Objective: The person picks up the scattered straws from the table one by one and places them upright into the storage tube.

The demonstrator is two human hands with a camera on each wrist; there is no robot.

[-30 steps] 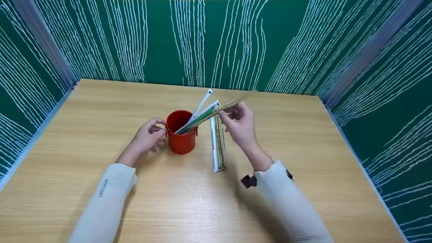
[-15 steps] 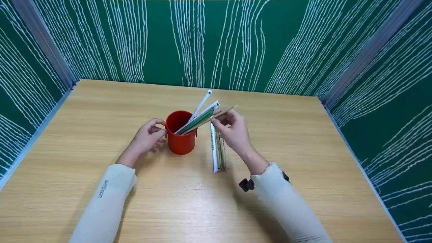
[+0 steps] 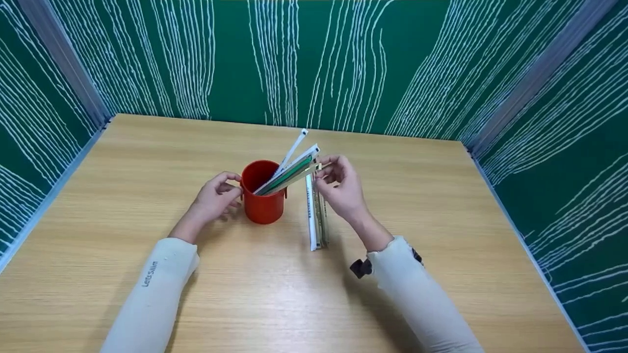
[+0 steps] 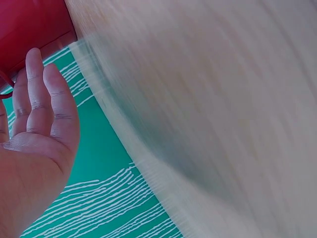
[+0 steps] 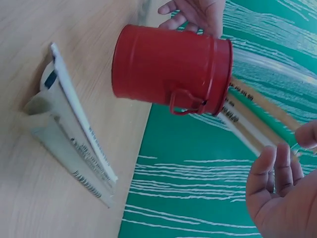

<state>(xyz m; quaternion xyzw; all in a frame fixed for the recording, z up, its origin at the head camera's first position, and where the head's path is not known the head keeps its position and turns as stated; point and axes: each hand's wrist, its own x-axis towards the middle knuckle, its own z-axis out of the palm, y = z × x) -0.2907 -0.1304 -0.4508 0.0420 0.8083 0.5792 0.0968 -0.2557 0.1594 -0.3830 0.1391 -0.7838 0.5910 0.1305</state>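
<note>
A red cup (image 3: 265, 210) with small side handles stands upright on the table. My left hand (image 3: 214, 197) holds it at its left side, thumb and index finger pinching the handle there. Several slim wrapped packets, white, green and gold, lean out of its mouth toward the right. At the upper end of the gold packet (image 3: 297, 178) is my right hand (image 3: 344, 190), its thumb and index finger standing apart around that end. In the right wrist view its other fingers (image 5: 283, 171) are loosely bent below the packet ends.
A white packet (image 3: 311, 220) and gold-coloured packets (image 3: 322, 223) lie together on the wooden table (image 3: 265, 304), right of the cup. Green walls (image 3: 235, 59) with wavy white lines surround the table at the back and sides.
My right hand has moved left and down toward the cup, and the gold packet has slid deeper into it. The right fingers have loosened at its end. My left hand stays at the cup.
</note>
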